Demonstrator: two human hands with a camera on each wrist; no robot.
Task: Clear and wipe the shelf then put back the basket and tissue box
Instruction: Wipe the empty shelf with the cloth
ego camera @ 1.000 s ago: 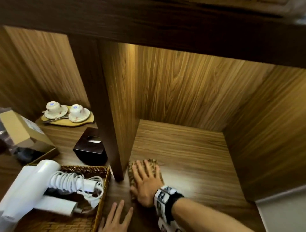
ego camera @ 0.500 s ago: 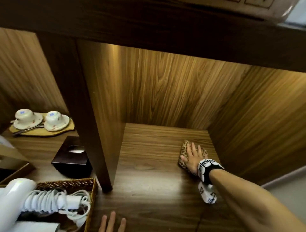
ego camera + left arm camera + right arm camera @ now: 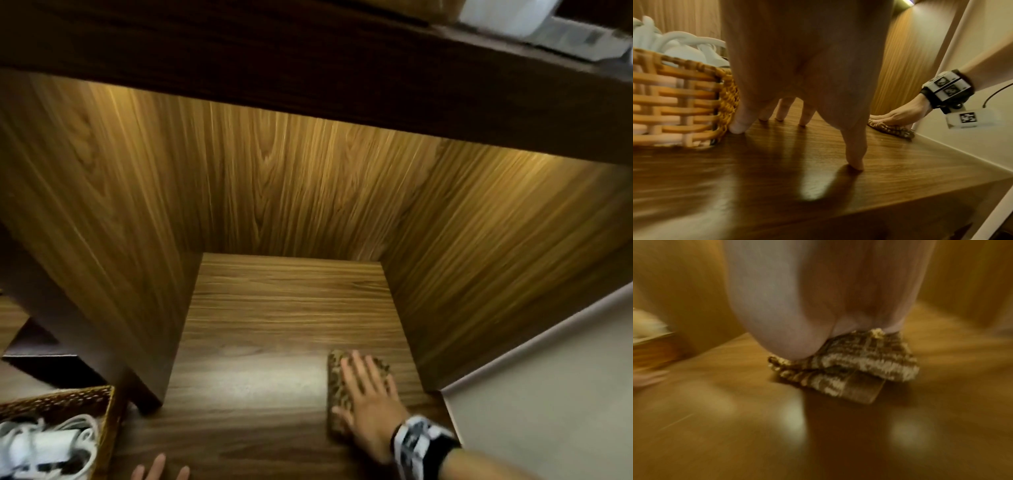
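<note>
My right hand (image 3: 368, 397) lies flat with straight fingers on a folded leopard-print cloth (image 3: 337, 383) at the front right of the wooden shelf floor (image 3: 274, 325). The cloth (image 3: 849, 368) shows under my palm in the blurred right wrist view, and from the side as cloth (image 3: 890, 129) beneath the right hand (image 3: 898, 116). My left hand (image 3: 159, 471) rests with spread fingertips (image 3: 856, 164) on the wood at the front edge, next to the wicker basket (image 3: 85, 407). The basket (image 3: 684, 104) holds a white hair dryer with coiled cord (image 3: 44, 445). The tissue box is out of view.
A dark wooden divider post (image 3: 113, 363) stands between the shelf bay and the left compartment. The bay's right side wall (image 3: 496, 274) is close to my right hand. A pale wall (image 3: 555, 394) lies beyond it. A dark overhead board (image 3: 308, 68) caps the bay.
My right hand slid the cloth from the front left to the back right, then back toward the front right edge. The camera turned right, so the cups and tissue box left the view.
</note>
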